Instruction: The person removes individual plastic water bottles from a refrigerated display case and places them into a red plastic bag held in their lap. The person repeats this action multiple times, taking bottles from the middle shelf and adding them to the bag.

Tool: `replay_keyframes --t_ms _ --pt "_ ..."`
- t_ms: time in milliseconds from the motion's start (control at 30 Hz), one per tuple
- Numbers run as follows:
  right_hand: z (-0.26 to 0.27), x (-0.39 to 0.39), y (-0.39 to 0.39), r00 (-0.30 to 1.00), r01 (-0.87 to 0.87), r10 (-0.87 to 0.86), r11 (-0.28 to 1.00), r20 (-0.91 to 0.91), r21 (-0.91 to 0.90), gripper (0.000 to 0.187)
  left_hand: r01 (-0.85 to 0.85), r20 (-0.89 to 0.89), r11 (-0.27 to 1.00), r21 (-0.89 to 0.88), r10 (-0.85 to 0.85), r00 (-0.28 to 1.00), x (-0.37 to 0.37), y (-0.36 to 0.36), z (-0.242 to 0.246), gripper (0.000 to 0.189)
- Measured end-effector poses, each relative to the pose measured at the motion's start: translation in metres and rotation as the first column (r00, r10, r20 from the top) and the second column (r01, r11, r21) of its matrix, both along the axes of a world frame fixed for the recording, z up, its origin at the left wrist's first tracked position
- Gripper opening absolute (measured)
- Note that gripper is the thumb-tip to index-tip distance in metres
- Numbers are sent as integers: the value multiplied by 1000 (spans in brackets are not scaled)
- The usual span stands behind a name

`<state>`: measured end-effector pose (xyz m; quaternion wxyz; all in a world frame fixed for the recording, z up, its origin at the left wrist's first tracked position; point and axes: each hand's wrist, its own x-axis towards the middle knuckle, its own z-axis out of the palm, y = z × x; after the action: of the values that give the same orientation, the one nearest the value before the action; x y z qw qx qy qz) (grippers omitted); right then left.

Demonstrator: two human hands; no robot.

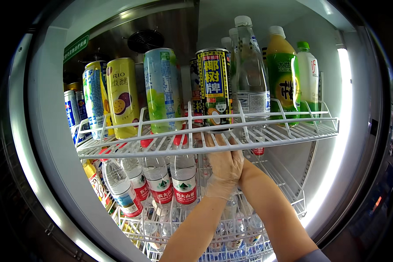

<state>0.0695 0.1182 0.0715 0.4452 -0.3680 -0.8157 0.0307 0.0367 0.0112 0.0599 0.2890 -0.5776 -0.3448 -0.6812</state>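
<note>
Both arms reach into a lit drinks fridge, beneath its white wire upper shelf point(170, 149). My left hand point(223, 172), in a clear plastic glove, is raised with its fingers behind the shelf wires. Pressed close beside it is my right hand point(238, 159), mostly hidden by the left hand and the shelf. What the fingers hold, if anything, cannot be seen. To the left of my hands, red-capped water bottles point(184, 178) with red and white labels stand in rows on the middle shelf point(144, 229). Directly above them is a black coconut-drink can point(214, 88).
The upper shelf also carries a yellow RIO can point(122, 98), a pale blue-green can point(162, 90), a clear bottle point(251, 72) and a green-labelled bottle point(284, 78). More bottles point(234, 234) stand lower down. A light strip point(342, 131) lines the right wall, beside the door frame.
</note>
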Motion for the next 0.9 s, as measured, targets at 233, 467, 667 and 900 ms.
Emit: replay_keyframes --t_ms 233,467,667,900 --pt "-7 -26 25 957 -164 110 968 -268 -191 31 194 329 973 126 -226 917 -17 32 -18 37" --pt "-6 -11 3 528 -690 364 710 -767 -138 28 293 338 956 6 -277 899 -14 33 -22 52" --pt "-10 24 -64 77 -814 297 570 -952 112 26 325 372 946 -16 -296 880 -19 29 -18 53" --pt "-2 99 -140 488 -407 348 902 -801 143 24 786 252 513 -345 -756 604 3 1 -7 58"
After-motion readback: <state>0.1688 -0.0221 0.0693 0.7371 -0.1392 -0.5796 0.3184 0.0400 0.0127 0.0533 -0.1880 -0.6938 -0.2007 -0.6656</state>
